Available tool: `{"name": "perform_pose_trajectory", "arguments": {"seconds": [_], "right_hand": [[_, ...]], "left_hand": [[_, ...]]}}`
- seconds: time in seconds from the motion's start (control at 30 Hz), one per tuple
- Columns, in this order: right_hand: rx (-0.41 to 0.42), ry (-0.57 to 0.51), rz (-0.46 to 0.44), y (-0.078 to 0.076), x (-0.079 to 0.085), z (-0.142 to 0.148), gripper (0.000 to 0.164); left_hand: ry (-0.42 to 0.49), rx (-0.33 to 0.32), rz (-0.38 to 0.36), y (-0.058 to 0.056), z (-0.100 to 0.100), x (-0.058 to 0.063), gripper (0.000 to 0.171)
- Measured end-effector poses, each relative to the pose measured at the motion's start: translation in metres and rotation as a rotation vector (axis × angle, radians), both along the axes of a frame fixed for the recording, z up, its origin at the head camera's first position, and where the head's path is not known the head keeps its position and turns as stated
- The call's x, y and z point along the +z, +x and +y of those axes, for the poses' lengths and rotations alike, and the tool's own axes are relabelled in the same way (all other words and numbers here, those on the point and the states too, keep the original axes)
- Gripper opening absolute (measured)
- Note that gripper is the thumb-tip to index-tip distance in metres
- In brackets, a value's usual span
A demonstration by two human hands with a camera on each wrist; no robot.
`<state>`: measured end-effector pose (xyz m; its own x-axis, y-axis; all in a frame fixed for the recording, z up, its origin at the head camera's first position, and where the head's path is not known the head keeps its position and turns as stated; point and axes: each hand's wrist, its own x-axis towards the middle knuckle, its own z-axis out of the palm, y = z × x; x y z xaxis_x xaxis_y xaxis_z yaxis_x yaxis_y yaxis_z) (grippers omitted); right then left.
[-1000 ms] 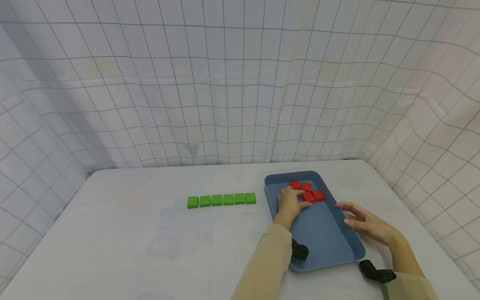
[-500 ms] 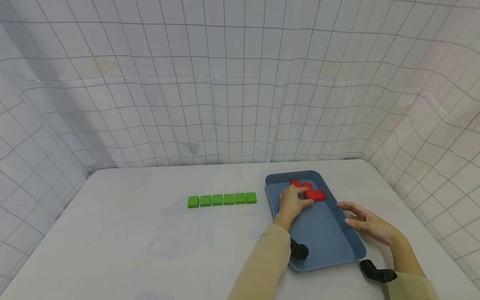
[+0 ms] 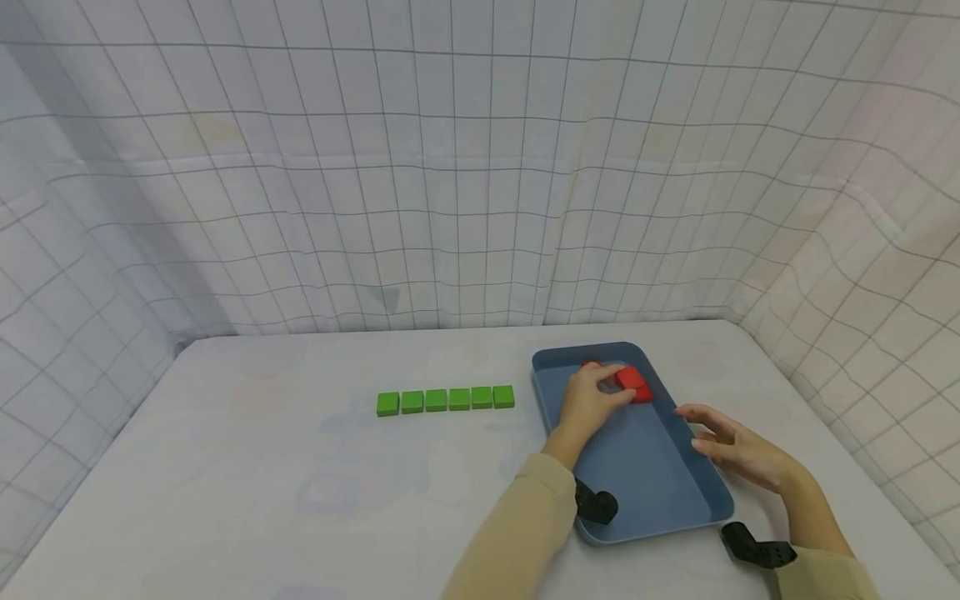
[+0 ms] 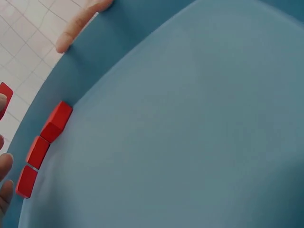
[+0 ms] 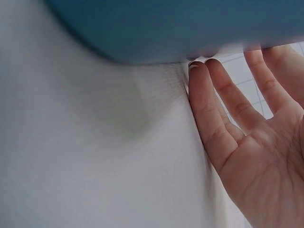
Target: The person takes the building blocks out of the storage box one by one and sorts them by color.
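Note:
My left hand [image 3: 588, 404] is over the far part of the blue tray [image 3: 637, 492] and pinches a red block [image 3: 627, 377] between thumb and fingers. In the left wrist view this held red block [image 4: 5, 90] sits at the left edge, raised above the others. Three more lie along the tray wall, among them a red block [image 4: 57, 121] at the near end of their row. In the head view the hand partly hides them. My right hand [image 3: 738, 448] is at the tray's right side, fingers extended; in its wrist view the fingertips [image 5: 198, 71] are right at the tray's edge.
A straight row of several green blocks [image 3: 436, 400] lies on the white table [image 3: 262, 467] left of the tray. White gridded curtains [image 3: 450, 208] stand behind and at both sides. A black wrist device [image 3: 597, 505] on my left arm hangs over the tray's near left corner.
My left hand has taken hold of a red block, lifted it and brought it slightly right, over another red block. The right hand and the tray stay in place.

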<state>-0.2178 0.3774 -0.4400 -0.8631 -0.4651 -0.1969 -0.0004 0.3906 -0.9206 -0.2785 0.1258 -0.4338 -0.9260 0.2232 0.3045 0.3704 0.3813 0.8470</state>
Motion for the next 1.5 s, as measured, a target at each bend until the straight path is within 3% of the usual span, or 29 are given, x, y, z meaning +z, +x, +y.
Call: {"name": "perform_pose_trajectory", "arguments": {"seconds": [0.33,0.63,0.8,1.0,1.5], "right_hand": [[0.004,0.006,-0.010,0.002,0.001,0.001,0.055],[0.001,-0.035,-0.016,0.003,0.002,-0.001,0.055],[-0.002,-0.053,-0.008,0.004,0.001,0.000,0.054],[0.005,-0.057,-0.002,0.003,0.001,0.000,0.053],[-0.002,-0.058,-0.015,0.002,0.000,-0.001,0.053]], "left_hand": [[0.083,-0.036,0.016,0.004,-0.010,0.014,0.033],[0.066,-0.104,0.086,0.014,-0.036,0.028,0.034],[0.072,-0.155,0.054,0.021,-0.054,0.033,0.033],[0.008,-0.178,0.064,0.026,-0.079,0.029,0.033],[-0.049,-0.216,0.136,0.038,-0.139,0.015,0.025]]}}
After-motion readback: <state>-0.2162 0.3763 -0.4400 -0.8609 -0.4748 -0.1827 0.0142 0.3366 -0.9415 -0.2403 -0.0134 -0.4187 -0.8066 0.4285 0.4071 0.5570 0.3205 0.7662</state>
